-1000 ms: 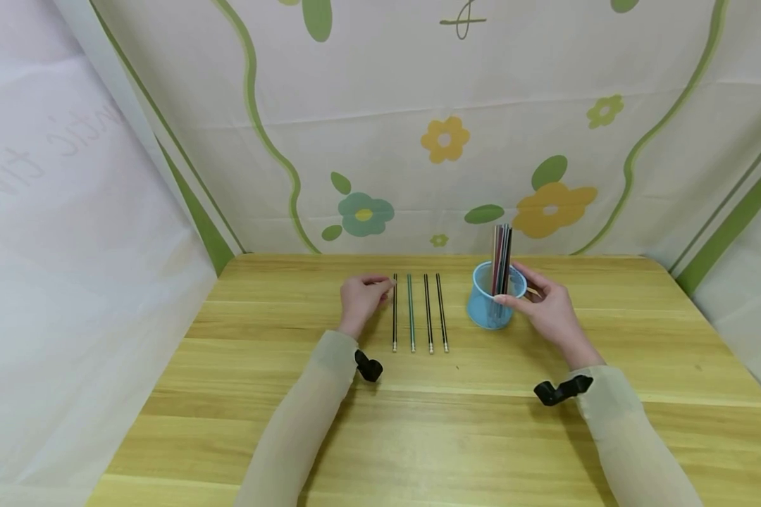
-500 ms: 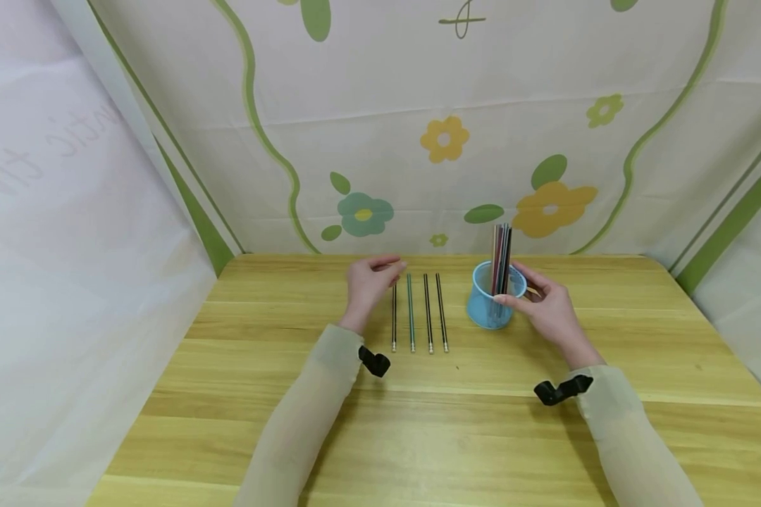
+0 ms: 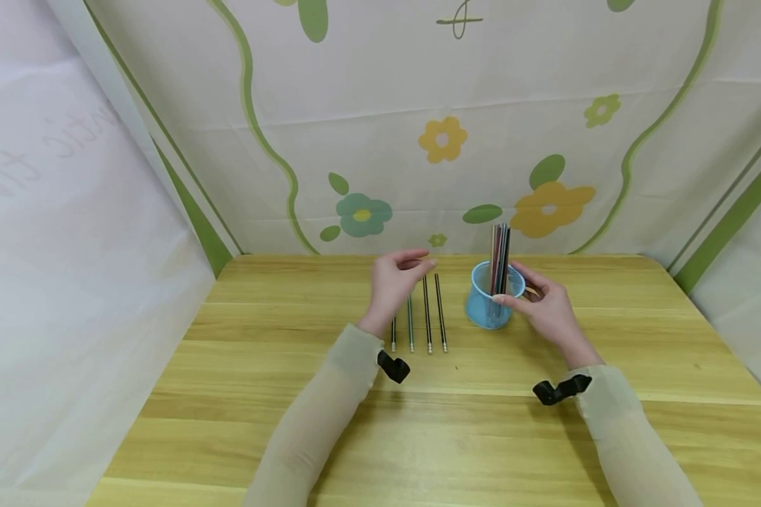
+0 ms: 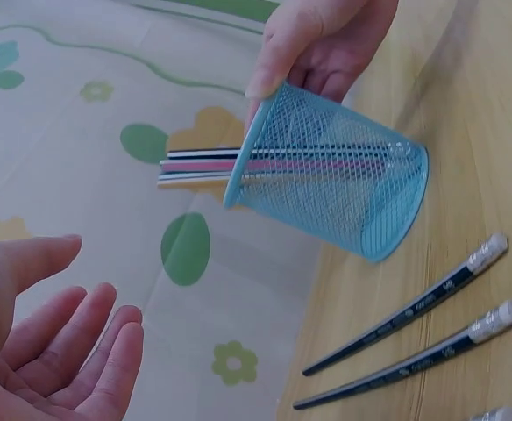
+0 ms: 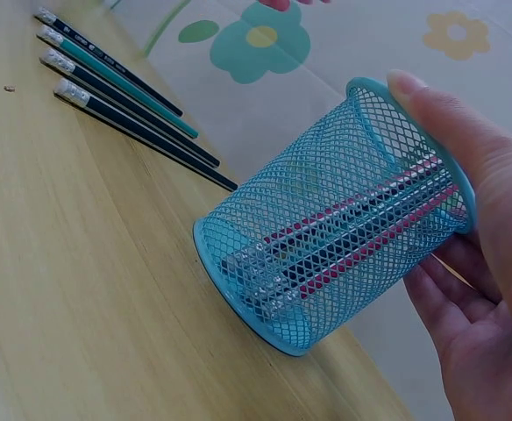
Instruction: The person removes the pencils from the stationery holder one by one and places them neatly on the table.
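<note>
My left hand (image 3: 398, 285) hovers over the far ends of several pencils laid side by side on the table. Its fingers are loosely bent with nothing between them, as the left wrist view shows. The row has black pencils (image 3: 440, 310) and one teal pencil (image 3: 411, 327), their white erasers toward me; the hand hides the upper parts of the two on the left. My right hand (image 3: 550, 310) grips the rim of a light blue mesh pencil cup (image 3: 485, 313), thumb in front and fingers behind. A bundle of pencils (image 3: 499, 253) stands inside, against the right side of the cup.
The wooden table (image 3: 469, 443) ends at a white cloth backdrop (image 3: 368, 148) printed with flowers and leaves. Cloth panels also flank it on both sides. A tiny dark speck (image 3: 456, 367) lies in front of the pencils.
My left hand has left the leftmost pencil, risen, and moved right across the row toward the cup. The right hand, cup and pencils have stayed in place.
</note>
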`<state>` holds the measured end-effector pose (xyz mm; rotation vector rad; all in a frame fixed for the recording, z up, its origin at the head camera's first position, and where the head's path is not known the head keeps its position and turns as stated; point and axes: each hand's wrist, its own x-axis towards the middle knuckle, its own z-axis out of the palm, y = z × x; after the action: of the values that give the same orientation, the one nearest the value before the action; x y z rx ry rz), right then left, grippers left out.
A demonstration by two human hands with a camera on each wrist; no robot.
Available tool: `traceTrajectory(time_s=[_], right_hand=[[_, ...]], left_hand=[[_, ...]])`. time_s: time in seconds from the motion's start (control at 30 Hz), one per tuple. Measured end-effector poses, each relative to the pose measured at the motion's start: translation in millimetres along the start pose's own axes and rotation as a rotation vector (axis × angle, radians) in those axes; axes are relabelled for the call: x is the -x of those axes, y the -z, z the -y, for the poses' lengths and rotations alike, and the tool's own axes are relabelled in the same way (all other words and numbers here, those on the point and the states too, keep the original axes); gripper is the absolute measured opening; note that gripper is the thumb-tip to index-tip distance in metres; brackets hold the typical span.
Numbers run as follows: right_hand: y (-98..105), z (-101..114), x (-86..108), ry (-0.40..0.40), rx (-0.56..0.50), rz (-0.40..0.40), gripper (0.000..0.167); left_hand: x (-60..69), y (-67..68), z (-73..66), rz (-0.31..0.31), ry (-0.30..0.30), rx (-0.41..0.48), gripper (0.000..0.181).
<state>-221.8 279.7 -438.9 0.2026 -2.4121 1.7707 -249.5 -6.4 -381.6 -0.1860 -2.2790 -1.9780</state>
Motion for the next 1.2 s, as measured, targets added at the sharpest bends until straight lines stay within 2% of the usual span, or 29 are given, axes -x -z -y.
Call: traceTrajectory(time_s=[0.2,0.3,0.5,0.6,0.83,1.0,1.2], right_hand=[[0,-2,-0.9,-0.003,-0.012,-0.002,0.078],[0,-3,-1.4,-0.003,-0.009,-0.001,0.078],[-1,7,0.6,-0.022,-0.001,0.003,0.075],[-2,12,2.1,-0.02,-0.009,0.004,0.075],[0,0,-1.0,-0.021,-0.013,0.0,0.076],[1,-3,-1.9,-0.024,-0.01,0.0,0.077],[1,-4,-2.2,-0.031,-0.006,0.0,0.078]], left_hand=[[1.8,-13.5,-1.8,0.037,-0.016,0.006,0.026],[3.7,-21.9,0.9,0.058,-0.005,0.029,0.027],[9.6,-38.1,12.3,0.098,0.024,0.085,0.028],[11.2,-43.5,19.2,0.114,0.022,0.083,0.03],[12.0,-51.8,32.2,0.148,0.02,0.068,0.037],[9.3,-57.8,35.7,0.137,0.021,0.084,0.036],[2.4,-63.9,35.1,0.134,0.021,0.055,0.04]])
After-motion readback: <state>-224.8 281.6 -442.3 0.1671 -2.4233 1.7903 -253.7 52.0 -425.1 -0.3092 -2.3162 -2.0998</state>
